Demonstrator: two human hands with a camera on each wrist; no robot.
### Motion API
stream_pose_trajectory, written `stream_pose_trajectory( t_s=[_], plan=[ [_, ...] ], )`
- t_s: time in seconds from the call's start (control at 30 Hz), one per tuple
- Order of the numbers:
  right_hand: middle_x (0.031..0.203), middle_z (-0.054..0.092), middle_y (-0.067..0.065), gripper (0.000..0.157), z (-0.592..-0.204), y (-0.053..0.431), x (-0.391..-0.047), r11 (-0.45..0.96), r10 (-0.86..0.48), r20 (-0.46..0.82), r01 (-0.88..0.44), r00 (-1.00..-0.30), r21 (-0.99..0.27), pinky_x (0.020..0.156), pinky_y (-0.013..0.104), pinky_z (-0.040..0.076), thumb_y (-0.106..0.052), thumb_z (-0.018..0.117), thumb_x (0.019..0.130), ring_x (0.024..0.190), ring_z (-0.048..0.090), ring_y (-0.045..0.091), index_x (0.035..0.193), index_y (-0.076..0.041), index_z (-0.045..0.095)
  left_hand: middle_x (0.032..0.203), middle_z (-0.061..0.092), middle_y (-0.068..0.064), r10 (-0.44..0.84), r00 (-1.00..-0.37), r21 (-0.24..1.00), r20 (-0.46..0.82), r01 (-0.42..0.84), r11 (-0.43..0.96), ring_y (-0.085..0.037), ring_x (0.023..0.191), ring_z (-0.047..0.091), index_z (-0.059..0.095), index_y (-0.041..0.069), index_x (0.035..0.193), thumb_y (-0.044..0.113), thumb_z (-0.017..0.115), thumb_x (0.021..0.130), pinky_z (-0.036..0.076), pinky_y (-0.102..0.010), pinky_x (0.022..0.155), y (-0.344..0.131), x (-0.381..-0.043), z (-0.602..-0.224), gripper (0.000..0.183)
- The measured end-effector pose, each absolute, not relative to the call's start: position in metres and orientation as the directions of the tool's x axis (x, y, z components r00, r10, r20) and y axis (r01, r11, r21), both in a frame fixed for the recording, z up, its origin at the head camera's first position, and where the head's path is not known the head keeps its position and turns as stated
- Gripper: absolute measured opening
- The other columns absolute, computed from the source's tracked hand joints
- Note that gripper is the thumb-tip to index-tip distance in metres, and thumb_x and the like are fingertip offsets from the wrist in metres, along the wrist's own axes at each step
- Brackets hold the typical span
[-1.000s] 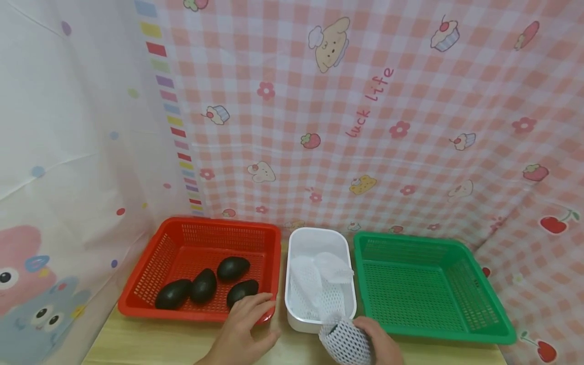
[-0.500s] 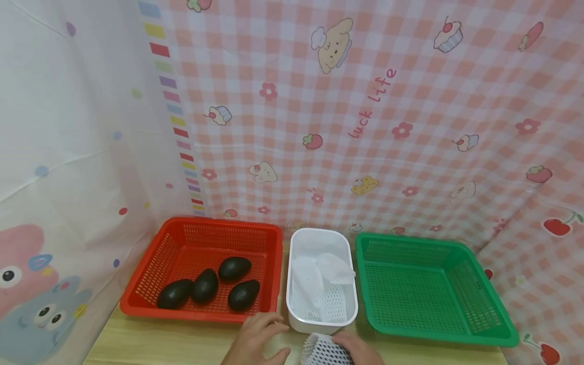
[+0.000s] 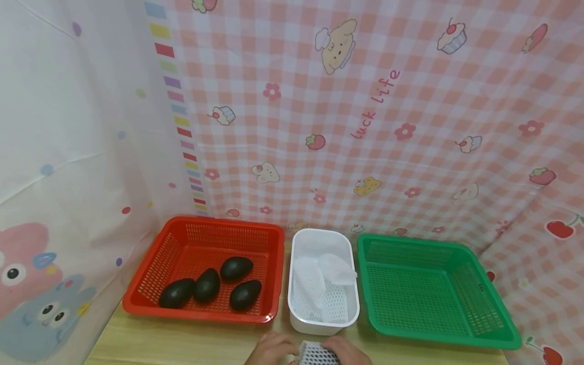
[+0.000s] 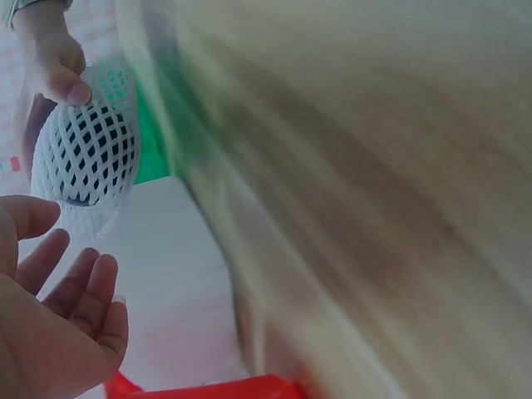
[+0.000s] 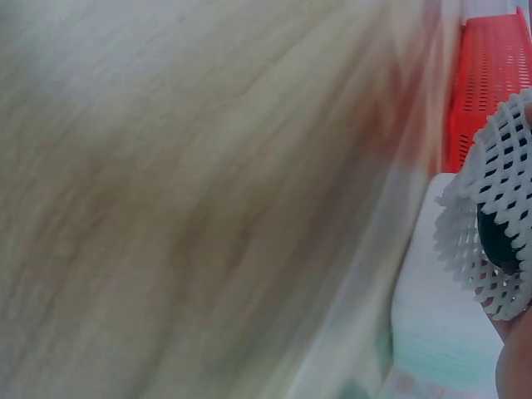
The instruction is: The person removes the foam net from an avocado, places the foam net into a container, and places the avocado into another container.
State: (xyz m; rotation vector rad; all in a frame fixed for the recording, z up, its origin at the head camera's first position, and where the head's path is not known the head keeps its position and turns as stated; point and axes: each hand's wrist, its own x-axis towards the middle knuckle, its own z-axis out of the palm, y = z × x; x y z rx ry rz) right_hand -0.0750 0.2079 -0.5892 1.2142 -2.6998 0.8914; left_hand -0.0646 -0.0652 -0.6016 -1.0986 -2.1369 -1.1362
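At the lower edge of the head view, my right hand [image 3: 345, 351] grips an avocado wrapped in a white foam net [image 3: 316, 353]. The left wrist view shows that hand's thumb pressed on the net [image 4: 87, 150], dark skin showing through the mesh. My left hand [image 3: 272, 349] is just left of it, fingers loosely bent and spread below the net's end, holding nothing. In the right wrist view the dark avocado [image 5: 496, 237] shows at the net's open end. Several bare avocados [image 3: 206, 285] lie in the red basket [image 3: 201, 317].
Behind the hands stands a white bin [image 3: 319, 329] with several white foam nets [image 3: 335, 268] inside. A green basket [image 3: 438, 338] is to its right, the red one to its left. All rest on a wooden table [image 3: 182, 339] before a checked curtain [image 3: 283, 121].
My right hand has brought the netted avocado left and down, away from the white bin. My left hand has moved right, away from the red basket, to beside the net.
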Motion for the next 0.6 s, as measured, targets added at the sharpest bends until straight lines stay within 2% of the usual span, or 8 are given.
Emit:
stream_pose_trajectory(
  t_s=[0.17, 0.27, 0.47, 0.6],
  plan=[
    [0.111, 0.067, 0.01, 0.049, -0.598, 0.206, -0.074, 0.564, -0.657, 0.202, -0.651, -0.726, -0.508, 0.086, 0.031, 0.056, -0.036, 0.084, 0.084, 0.105, 0.064, 0.016, 0.116, -0.003, 0.066, 0.095, 0.07, 0.002, 0.486, -0.597, 0.51, 0.638, 0.801, 0.314, -0.008, 0.087, 0.062, 0.074, 0.013, 0.097, 0.011, 0.075, 0.091, 0.042, -0.022, 0.076, -0.065, -0.069, -0.619, 0.006],
    [0.112, 0.067, 0.011, 0.048, -0.601, 0.205, -0.074, 0.587, -0.657, 0.133, -0.614, -0.742, -0.528, 0.087, 0.031, 0.056, -0.037, 0.082, 0.087, 0.106, 0.064, 0.015, 0.117, -0.004, 0.066, 0.093, 0.07, 0.001, 0.503, -0.612, 0.544, 0.61, 0.786, 0.295, -0.007, 0.086, 0.063, 0.073, 0.012, 0.096, 0.009, 0.077, 0.084, 0.04, -0.019, 0.075, -0.065, -0.07, -0.624, 0.013],
    [0.12, 0.067, 0.011, 0.052, -0.6, 0.201, -0.071, 0.63, -0.633, 0.011, -0.523, -0.774, -0.575, 0.092, 0.034, 0.056, -0.045, 0.076, 0.093, 0.112, 0.064, 0.016, 0.123, -0.004, 0.065, 0.088, 0.069, -0.004, 0.55, -0.535, 0.532, 0.642, 0.827, 0.183, -0.01, 0.082, 0.065, 0.073, 0.006, 0.094, 0.001, 0.075, 0.078, 0.045, -0.01, 0.079, -0.065, -0.076, -0.627, 0.016],
    [0.122, 0.067, 0.014, 0.056, -0.603, 0.202, -0.072, 0.618, -0.631, 0.013, -0.513, -0.776, -0.596, 0.093, 0.034, 0.055, -0.043, 0.077, 0.092, 0.114, 0.063, 0.017, 0.127, -0.002, 0.063, 0.09, 0.069, -0.005, 0.566, -0.534, 0.556, 0.628, 0.817, 0.154, -0.01, 0.084, 0.065, 0.071, 0.005, 0.096, 0.002, 0.075, 0.081, 0.046, -0.01, 0.079, -0.065, -0.078, -0.635, 0.015]
  ],
)
